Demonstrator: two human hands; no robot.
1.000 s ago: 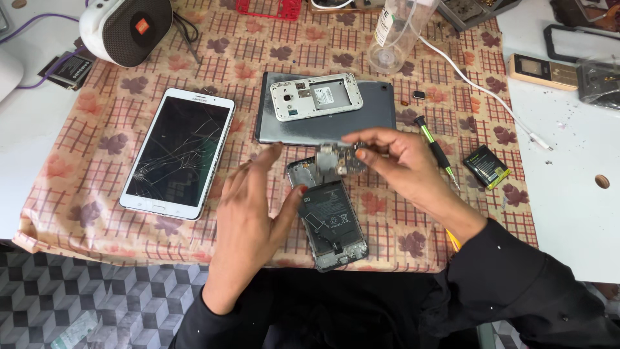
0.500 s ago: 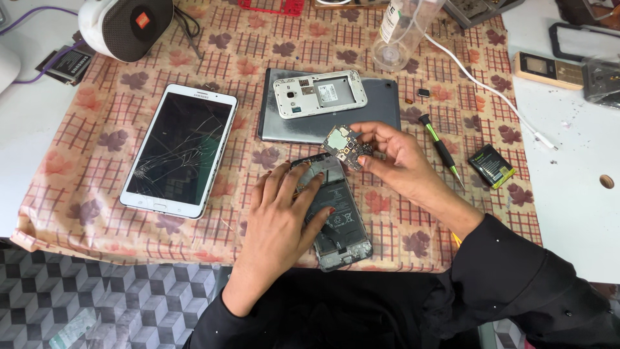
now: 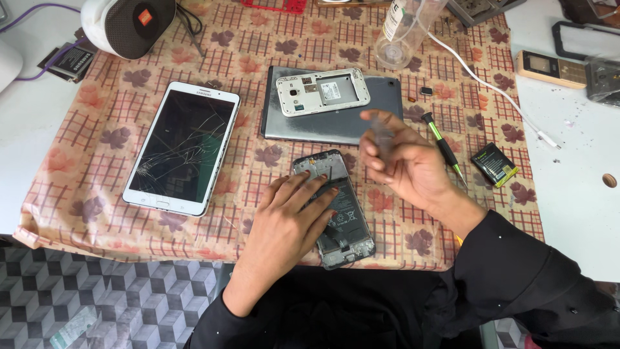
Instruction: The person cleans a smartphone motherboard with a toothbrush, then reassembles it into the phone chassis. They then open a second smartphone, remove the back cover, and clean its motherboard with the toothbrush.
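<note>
An opened phone (image 3: pixel 345 223) lies back-up on the patterned cloth, with its battery and inner parts showing. My left hand (image 3: pixel 290 216) rests flat on its left side, fingers spread, and holds it down. My right hand (image 3: pixel 407 165) hovers just right of the phone's top end. Its fingers pinch a small circuit board (image 3: pixel 381 137), which is blurred by motion and lifted off the phone.
A white tablet with a cracked screen (image 3: pixel 184 148) lies at left. A grey tablet back (image 3: pixel 381 97) carries a white phone frame (image 3: pixel 323 90). A green-handled screwdriver (image 3: pixel 442 143) and a small battery (image 3: pixel 494 165) lie at right; a speaker (image 3: pixel 129 22), clear bottle (image 3: pixel 403 32) and white cable (image 3: pixel 491 84) lie behind.
My right hand has lifted the small circuit board up and to the right, away from the phone. My left hand has settled flat on the phone.
</note>
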